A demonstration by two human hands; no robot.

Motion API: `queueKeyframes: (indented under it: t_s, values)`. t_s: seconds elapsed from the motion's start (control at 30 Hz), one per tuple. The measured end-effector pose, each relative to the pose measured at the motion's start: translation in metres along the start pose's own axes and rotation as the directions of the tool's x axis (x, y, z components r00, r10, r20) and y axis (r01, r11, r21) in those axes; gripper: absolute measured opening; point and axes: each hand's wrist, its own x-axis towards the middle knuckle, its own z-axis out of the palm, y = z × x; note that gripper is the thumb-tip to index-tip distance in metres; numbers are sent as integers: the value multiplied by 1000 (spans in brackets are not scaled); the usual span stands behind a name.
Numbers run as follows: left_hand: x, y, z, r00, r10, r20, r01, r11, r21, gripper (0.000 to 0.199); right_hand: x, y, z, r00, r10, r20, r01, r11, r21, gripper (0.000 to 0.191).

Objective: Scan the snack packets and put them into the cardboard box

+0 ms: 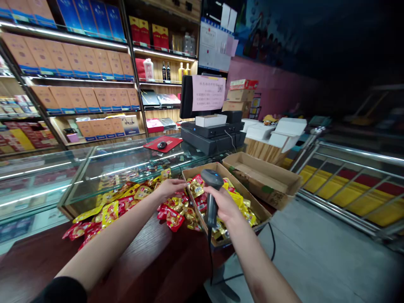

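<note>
Over a cardboard box (pixel 263 217), dark corded scanner (pixel 211 208) gripped in right hand (pixel 225 205), left hand (pixel 171 188) straight-fingered

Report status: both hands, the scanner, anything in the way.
Right hand gripping scanner, handle down, over box of packets. Left hand at box's edge, any grip hidden. Possible snag: cord hanging past box's near corner.

A dark grey handheld scanner (pixel 212 212) is held upright over the left edge of an open brown cardboard box (pixel 259 209) at the right edge of the dark red-brown wooden table (pixel 135 269). Shiny red, yellow and gold packets (pixel 173 219) are heaped inside and strewn along the table's far edge.
</note>
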Motion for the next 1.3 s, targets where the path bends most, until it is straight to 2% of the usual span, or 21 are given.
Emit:
queueKeyframes:
  t_s: [0.07, 0.13, 0.2, 0.3, 0.37, 0.43, 0.5, 0.6, 0.7, 0.8, 0.87, 0.93, 1.0, 1.07, 1.2, 1.3]
  values:
    - [-14, -15, -16, 991, 128, -37, -117, 970, 215, 29, -7, 10, 20, 997, 9, 71, -10, 1000, 11, 26]
    - [-32, -33, -29, 961, 276, -12, -241, 858, 453, 20, -13, 25, 40, 993, 31, 116, -31, 1000, 0, 24]
    - [-51, -51, -38, 927, 361, 102, -346, 718, 605, 19, -17, 46, 57, 987, 58, 147, -53, 998, -33, 22]
    - [-79, -75, -48, 890, 350, 293, -448, 549, 706, 36, -21, 81, 74, 975, 124, 185, -101, 987, -127, 19]
    - [-95, -90, -54, 887, 343, 310, -445, 453, 772, 48, -23, 102, 81, 969, 154, 196, -112, 971, -209, 19]
    - [-109, -102, -60, 894, 369, 254, -399, 395, 828, 51, -26, 119, 86, 964, 154, 219, -88, 955, -285, 18]
    - [-123, -112, -65, 905, 392, 163, -326, 394, 859, 46, -29, 129, 90, 959, 141, 246, -52, 941, -335, 17]
    - [-140, -121, -68, 916, 401, -9, -194, 465, 864, 36, -32, 132, 97, 946, 163, 279, -61, 938, -342, 17]
    - [-150, -122, -72, 902, 411, -130, -165, 608, 777, 29, -33, 127, 103, 930, 207, 305, -132, 959, -250, 19]
    - [-151, -121, -80, 856, 424, -295, -192, 792, 580, 25, -32, 122, 108, 909, 246, 336, -226, 969, -98, 23]
    - [-150, -121, -88, 850, 340, -402, -170, 900, 402, 25, -32, 121, 111, 887, 277, 369, -281, 959, -45, 26]
    - [-149, -121, -94, 891, 186, -415, -133, 979, 152, 30, -32, 121, 113, 866, 295, 404, -301, 952, -49, 27]
    - [-148, -119, -99, 936, 48, -349, -93, 989, -114, 33, -32, 122, 117, 847, 297, 441, -306, 951, -51, 25]
    - [-148, -114, -103, 958, -25, -285, -63, 953, -295, 33, -30, 121, 120, 833, 286, 475, -318, 948, -13, 25]
    - [-143, -94, -109, 975, -55, -217, -41, 908, -416, 30, -23, 112, 129, 818, 303, 488, -375, 925, 56, 25]
    - [-133, -76, -111, 983, -17, -181, -65, 896, -440, 31, -18, 101, 135, 843, 316, 436, -372, 927, 48, 19]
